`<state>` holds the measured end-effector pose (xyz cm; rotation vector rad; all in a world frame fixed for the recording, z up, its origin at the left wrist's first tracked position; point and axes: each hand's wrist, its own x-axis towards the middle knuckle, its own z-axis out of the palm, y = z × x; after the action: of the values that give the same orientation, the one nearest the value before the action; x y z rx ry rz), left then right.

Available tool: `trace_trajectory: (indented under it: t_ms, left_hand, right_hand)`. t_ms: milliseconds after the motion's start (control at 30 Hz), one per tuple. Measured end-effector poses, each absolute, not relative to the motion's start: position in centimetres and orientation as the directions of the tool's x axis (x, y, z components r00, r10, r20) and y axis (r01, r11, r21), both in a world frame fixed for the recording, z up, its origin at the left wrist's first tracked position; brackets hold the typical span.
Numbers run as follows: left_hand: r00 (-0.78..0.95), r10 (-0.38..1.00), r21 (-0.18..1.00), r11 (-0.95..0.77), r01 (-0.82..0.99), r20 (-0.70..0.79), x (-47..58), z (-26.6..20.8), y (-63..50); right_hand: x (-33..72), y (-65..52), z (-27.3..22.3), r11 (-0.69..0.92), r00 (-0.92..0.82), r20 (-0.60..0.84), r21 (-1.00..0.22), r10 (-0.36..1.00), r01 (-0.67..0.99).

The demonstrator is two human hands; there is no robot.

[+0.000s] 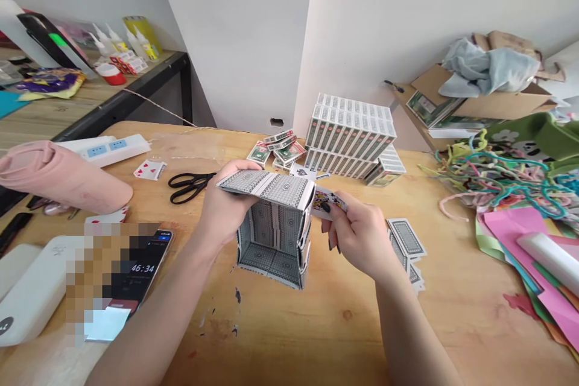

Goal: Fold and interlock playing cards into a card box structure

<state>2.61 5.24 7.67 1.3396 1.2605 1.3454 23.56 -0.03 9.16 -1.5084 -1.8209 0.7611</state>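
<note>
A box-shaped frame built from playing cards (275,265), its near side open and patterned card backs showing, is held up above the wooden table. My left hand (228,205) grips it at the upper left, thumb below the top panel and fingers behind. Between the thumb and fingers of my right hand (355,226) is a face card (322,202), its left end meeting the frame's right side. Whether that end is tucked in, I cannot tell. Loose playing cards (407,238) lie face down to the right of my right hand.
Stacked card packs (350,126) stand at the back, with several loose packs (283,148) beside them. Black scissors (187,187), a phone (151,265) and a pink roll (67,178) lie left. Tangled yarn (506,175) and coloured paper (511,229) cover the right side.
</note>
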Motion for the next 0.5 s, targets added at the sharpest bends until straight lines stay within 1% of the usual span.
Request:
trace_trajectory:
  t_ms: [267, 367, 500]
  left_hand:
    - [-0.069, 0.986, 0.987, -0.146, 0.069, 0.150, 2.69, 7.43, 5.28]
    - [-0.067, 0.985, 0.985, -0.150, 0.081, 0.156, 2.75, 7.23, 5.20]
    - [-0.073, 0.980, 0.974, -0.174, 0.142, 0.186, 2.78, 6.99, 5.14]
  right_hand:
    - [23.62, 0.11, 8.86, 0.168, -0.135, 0.109, -0.794, 0.985, 0.584]
    - [23.70, 0.12, 9.00, 0.182, -0.148, 0.115, -0.778, 0.982, 0.602]
    - [23.69, 0.12, 9.19, 0.194, -0.155, 0.122, -0.736, 0.980, 0.648]
